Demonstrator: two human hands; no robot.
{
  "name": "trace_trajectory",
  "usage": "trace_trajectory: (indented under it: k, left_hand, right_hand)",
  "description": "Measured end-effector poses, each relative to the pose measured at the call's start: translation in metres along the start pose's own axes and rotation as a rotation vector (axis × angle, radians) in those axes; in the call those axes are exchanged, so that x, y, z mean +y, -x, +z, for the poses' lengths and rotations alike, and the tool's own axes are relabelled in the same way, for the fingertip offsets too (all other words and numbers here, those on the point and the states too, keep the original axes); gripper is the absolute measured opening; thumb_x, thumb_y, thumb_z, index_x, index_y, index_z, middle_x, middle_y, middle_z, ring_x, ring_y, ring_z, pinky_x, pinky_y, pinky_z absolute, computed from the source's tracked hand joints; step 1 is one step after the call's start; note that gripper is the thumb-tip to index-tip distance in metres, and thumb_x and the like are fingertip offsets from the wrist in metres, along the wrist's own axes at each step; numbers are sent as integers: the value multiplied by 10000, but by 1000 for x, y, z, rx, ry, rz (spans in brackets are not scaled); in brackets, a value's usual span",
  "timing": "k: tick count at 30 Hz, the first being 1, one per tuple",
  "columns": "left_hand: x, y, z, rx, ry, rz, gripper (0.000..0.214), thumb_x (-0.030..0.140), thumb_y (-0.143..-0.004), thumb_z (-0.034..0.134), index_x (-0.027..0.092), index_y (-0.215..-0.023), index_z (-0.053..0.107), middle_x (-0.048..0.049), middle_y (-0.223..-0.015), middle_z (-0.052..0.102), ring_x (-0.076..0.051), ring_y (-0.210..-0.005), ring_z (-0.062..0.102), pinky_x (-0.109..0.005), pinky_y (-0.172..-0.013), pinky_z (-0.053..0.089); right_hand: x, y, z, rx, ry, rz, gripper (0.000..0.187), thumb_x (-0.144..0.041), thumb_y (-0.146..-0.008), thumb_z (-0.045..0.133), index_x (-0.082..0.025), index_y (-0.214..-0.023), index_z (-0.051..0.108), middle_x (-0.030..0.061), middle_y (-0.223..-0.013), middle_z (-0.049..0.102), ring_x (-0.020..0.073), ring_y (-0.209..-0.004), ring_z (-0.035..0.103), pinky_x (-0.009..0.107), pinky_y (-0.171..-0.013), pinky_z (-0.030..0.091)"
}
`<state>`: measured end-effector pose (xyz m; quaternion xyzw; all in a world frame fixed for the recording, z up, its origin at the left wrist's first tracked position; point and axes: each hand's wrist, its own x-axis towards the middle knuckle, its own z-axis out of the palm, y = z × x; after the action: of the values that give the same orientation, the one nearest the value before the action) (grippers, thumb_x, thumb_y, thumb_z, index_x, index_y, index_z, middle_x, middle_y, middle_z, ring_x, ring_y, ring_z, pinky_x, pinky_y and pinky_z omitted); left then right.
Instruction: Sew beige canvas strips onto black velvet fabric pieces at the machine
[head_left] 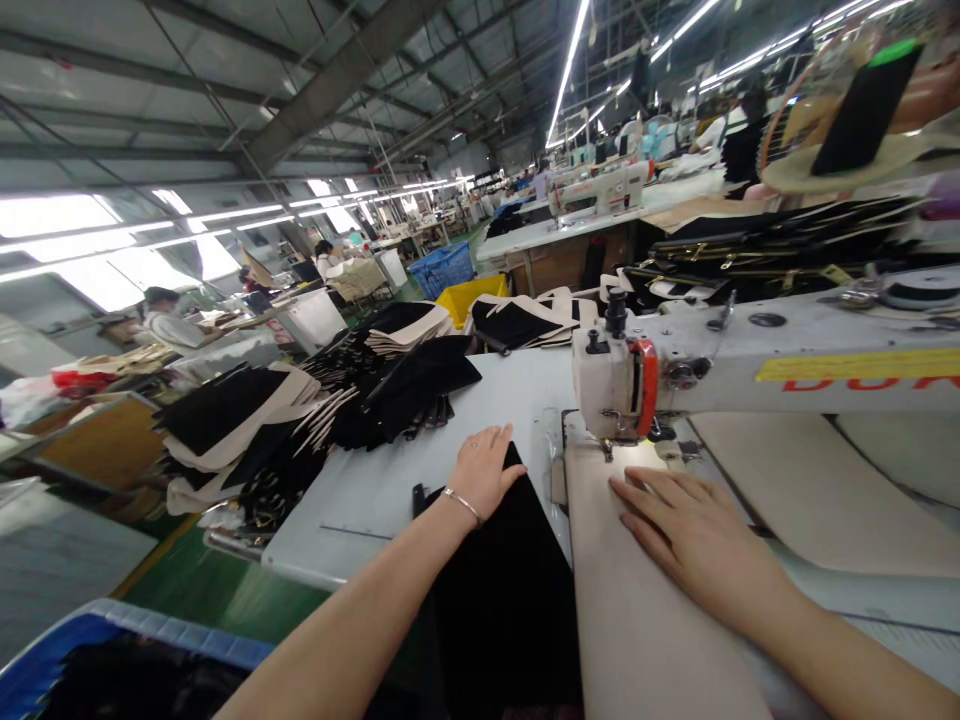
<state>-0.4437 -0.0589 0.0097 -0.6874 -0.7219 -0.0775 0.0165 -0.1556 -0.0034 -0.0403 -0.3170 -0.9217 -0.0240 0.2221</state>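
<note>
A sewing machine (pixel 611 385) with an orange-red guard stands at the right, its presser foot down at the edge of a beige fabric panel (pixel 652 640). My right hand (pixel 686 525) lies on this panel, fingers spread, just in front of the foot. To its left, my left hand (pixel 482 472), with a bracelet at the wrist, rests near the top of a black fabric piece (pixel 510 600). Its fingers point forward and the thumb stands apart. Whether the black and beige pieces are joined cannot be seen. Another beige panel (pixel 825 490) lies under the machine arm.
Stacks of black and beige pieces (pixel 240 420) line the table's (pixel 360 500) left side. Black pieces with zippers (pixel 750 245) lie behind the machine, near a thread cone (pixel 870 105). A blue bin (pixel 180 640) stands at lower left. People work farther back.
</note>
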Motion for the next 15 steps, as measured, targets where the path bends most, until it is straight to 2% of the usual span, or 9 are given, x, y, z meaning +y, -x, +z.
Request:
trace_trajectory:
  k: [3,5,9,11,12,15]
  left_hand:
    - [-12,-16,18,31,-37,-127,524,561,-779,658,169,-1118,571,-119,-1110,572,-292,-1088,519,-407,-919,430]
    - [-16,-16,20,61,-59,-193,482,615,-813,575,165,-986,575,-119,-1034,579,-293,-1020,543,-406,-877,438]
    - [-18,4,10,13,-50,-256,370,498,-941,368,190,-833,542,-62,-784,592,-222,-747,594,-338,-725,459]
    - [-25,16,-9,23,-18,-219,331,418,-949,329,200,-800,530,-32,-728,582,-188,-706,588,-302,-710,458]
    - [-32,21,-26,79,5,-190,324,380,-943,301,199,-801,529,-27,-751,591,-177,-737,591,-290,-734,461]
    - [-60,35,-96,364,35,-97,366,331,-891,213,174,-820,536,-11,-886,612,-159,-907,581,-288,-852,460]
  right_hand:
    - [-2,1,-3,-9,-6,2,404,-418,-943,435,-302,-1321,517,45,-1307,554,247,-1143,518,452,-942,386]
    - [-1,1,-4,-9,-14,2,403,-404,-943,435,-302,-1325,513,44,-1303,558,247,-1142,520,451,-943,384]
    - [0,0,-3,-7,-31,0,393,-386,-944,434,-305,-1319,517,39,-1302,560,245,-1138,522,455,-945,376]
    - [0,0,-3,-7,-36,6,388,-380,-944,434,-302,-1314,521,41,-1302,559,247,-1137,522,456,-941,375]
    - [-1,0,-3,-7,-38,8,386,-376,-944,434,-300,-1312,523,44,-1300,560,248,-1137,523,455,-939,375]
    - [-2,0,-3,-10,-44,12,384,-366,-943,431,-301,-1310,523,44,-1299,560,242,-1134,525,446,-935,376]
